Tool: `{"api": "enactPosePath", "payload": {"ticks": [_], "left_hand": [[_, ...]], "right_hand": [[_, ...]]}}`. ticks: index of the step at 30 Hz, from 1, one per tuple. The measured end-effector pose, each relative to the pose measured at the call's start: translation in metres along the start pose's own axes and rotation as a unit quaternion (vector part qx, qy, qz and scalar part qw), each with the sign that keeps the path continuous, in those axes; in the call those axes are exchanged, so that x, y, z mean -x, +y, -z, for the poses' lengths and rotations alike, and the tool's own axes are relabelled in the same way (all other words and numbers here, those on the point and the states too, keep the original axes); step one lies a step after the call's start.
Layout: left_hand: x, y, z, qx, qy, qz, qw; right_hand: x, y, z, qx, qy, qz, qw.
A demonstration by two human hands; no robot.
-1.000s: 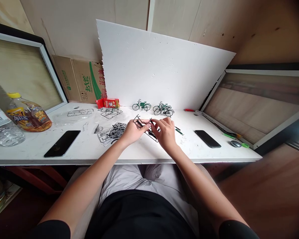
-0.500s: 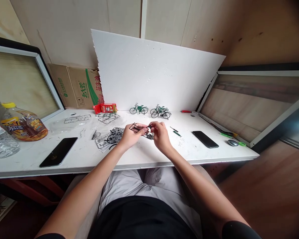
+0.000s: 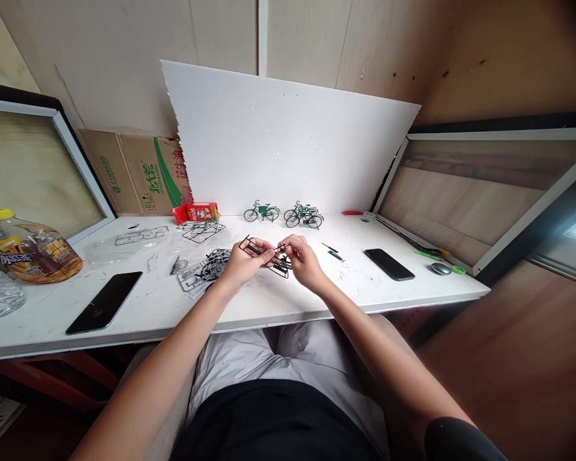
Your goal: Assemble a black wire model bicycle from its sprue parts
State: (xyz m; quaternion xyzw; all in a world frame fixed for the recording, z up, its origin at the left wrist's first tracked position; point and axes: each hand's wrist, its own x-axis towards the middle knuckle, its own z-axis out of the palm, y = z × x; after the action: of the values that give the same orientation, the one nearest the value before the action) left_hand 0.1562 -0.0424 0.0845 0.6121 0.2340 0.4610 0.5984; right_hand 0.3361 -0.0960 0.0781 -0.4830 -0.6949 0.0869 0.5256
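Note:
My left hand [image 3: 244,261] is closed around a black plastic parts frame [image 3: 279,271], a sprue with small model pieces on it, held just above the white table. Pinched fingers of my right hand [image 3: 303,261] meet the sprue's middle at a small dark part; its exact shape is hidden by the fingertips. Left of the hands lies a pile of black sprues [image 3: 215,264] over a printed sheet [image 3: 188,282]. Beyond the hands stand small green model bicycles, one alone [image 3: 262,212] and others close together [image 3: 303,215].
A phone [image 3: 104,302] lies at left, another [image 3: 388,264] at right. Bottles [image 3: 33,250] stand at the far left. A red packet [image 3: 202,212] sits beside a green sprue [image 3: 200,230]. Small green-handled tools [image 3: 335,255] lie right of my hands. A white board [image 3: 288,141] leans behind.
The head view has turned slightly right, so things sit further left. Both hands keep hold at the sprue, and my right fingers have shifted a little on it.

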Motion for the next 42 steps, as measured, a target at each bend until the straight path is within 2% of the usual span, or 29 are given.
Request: {"api": "enactPosePath", "payload": {"ticks": [5, 11, 17, 19, 23, 28, 31, 38, 42], "left_hand": [[0.001, 0.002, 0.001, 0.020, -0.020, 0.020, 0.999], [0.000, 0.005, 0.007, 0.021, -0.051, 0.052, 0.997], [0.000, 0.006, 0.012, 0.015, -0.109, 0.089, 0.990], [-0.001, 0.006, 0.014, 0.007, -0.103, 0.095, 0.990], [-0.006, 0.004, 0.022, 0.011, -0.047, 0.118, 0.992], [-0.005, 0.009, 0.022, 0.039, -0.015, 0.073, 0.996], [-0.003, 0.013, 0.018, 0.031, 0.010, 0.056, 0.998], [-0.009, 0.006, 0.027, 0.065, -0.004, 0.065, 0.996], [-0.011, 0.002, 0.030, 0.068, -0.012, 0.062, 0.996]], "right_hand": [[-0.002, 0.003, 0.003, -0.038, -0.039, -0.012, 0.998], [-0.004, 0.004, 0.010, -0.129, -0.130, -0.023, 0.983], [-0.003, 0.007, 0.012, -0.247, -0.223, -0.056, 0.941], [-0.002, 0.009, 0.010, -0.278, -0.236, -0.068, 0.929], [0.000, 0.005, 0.007, -0.296, -0.227, -0.094, 0.923], [0.001, -0.012, 0.009, -0.154, -0.169, -0.057, 0.972], [-0.001, -0.019, 0.012, -0.114, -0.134, -0.050, 0.983], [-0.006, -0.021, 0.020, -0.081, -0.085, -0.079, 0.990], [-0.007, -0.020, 0.026, -0.078, -0.129, -0.105, 0.983]]}}
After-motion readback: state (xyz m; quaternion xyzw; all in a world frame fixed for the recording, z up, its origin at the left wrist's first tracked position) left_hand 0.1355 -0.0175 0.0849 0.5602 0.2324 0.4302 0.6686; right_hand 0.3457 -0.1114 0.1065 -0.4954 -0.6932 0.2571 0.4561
